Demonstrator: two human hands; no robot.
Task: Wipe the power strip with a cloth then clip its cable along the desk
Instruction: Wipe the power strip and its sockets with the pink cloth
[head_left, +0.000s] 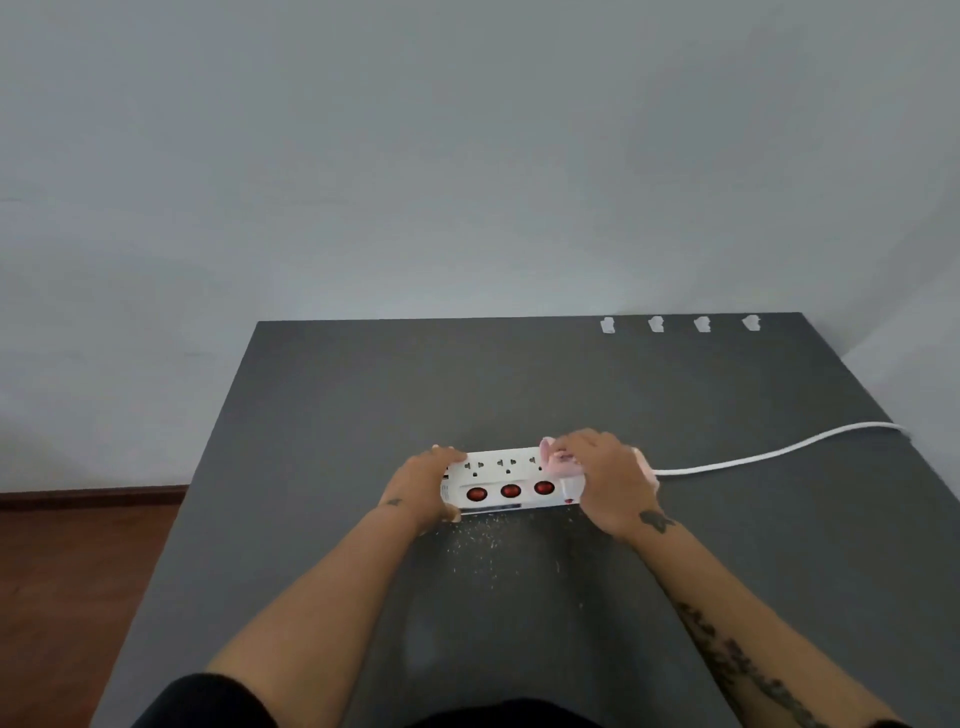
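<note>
Power strip (506, 480) — mid-desk (727, 571), left hand (426, 486) gripping its end, right hand (605, 480) pressing pink cloth (558, 460) on it. Wiping underway; cable (769, 454) loose, four clips (679, 324) at far edge — unused.

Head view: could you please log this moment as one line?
wiping | left hand holds power strip | right hand grips cloth | cable unclipped

Soft, even, fairly dim light; a faint dark shadow lies on the bench (675, 395) at 6 o'clock. The white power strip (506, 475) looks slightly blown out. Wide-angle stretch splays the bench edges toward 4 and 8 o'clock, and fine detail is smeared throughout.
</note>
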